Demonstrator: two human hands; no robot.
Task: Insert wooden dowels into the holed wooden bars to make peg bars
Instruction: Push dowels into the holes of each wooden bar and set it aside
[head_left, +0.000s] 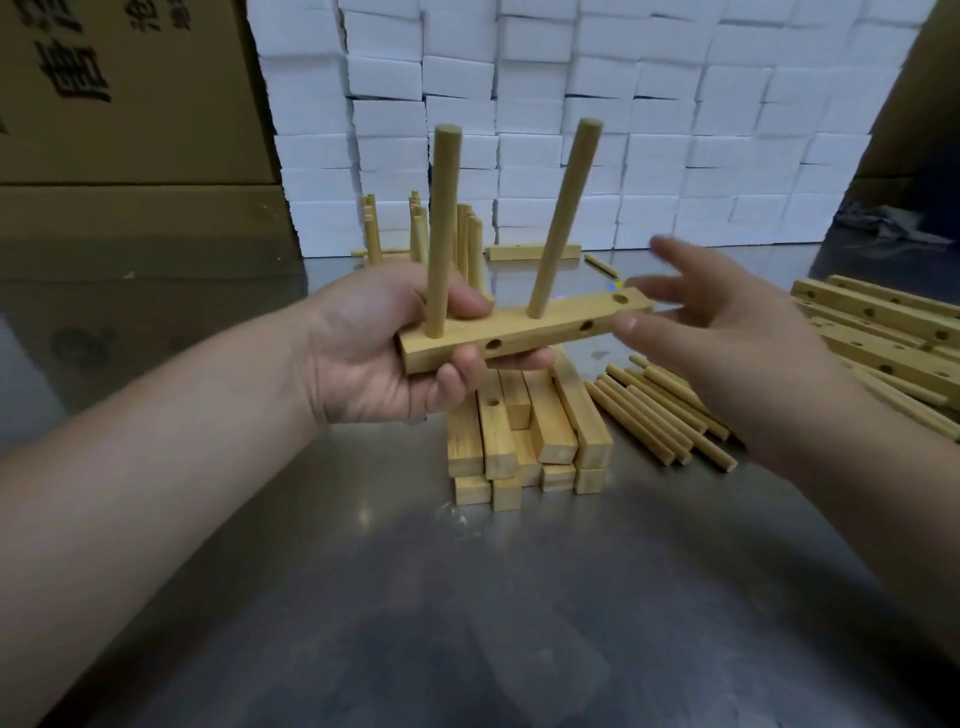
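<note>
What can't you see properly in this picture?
All in the head view:
- the underside of the held bar: covered by the left hand and its grip.
- the fingertips of the right hand: blurred, so it is unclear whether they touch the bar.
- the peg bars at the back: partly behind the left hand and the left dowel, and overlapping too much to count.
- the bars on the right: cut off by the picture's edge.

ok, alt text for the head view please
The left hand grips a holed wooden bar above a metal table; an upright dowel and a leaning dowel stand in it, and its right-end hole is empty. The open right hand is at that end. Loose dowels and stacked bars lie below.
</note>
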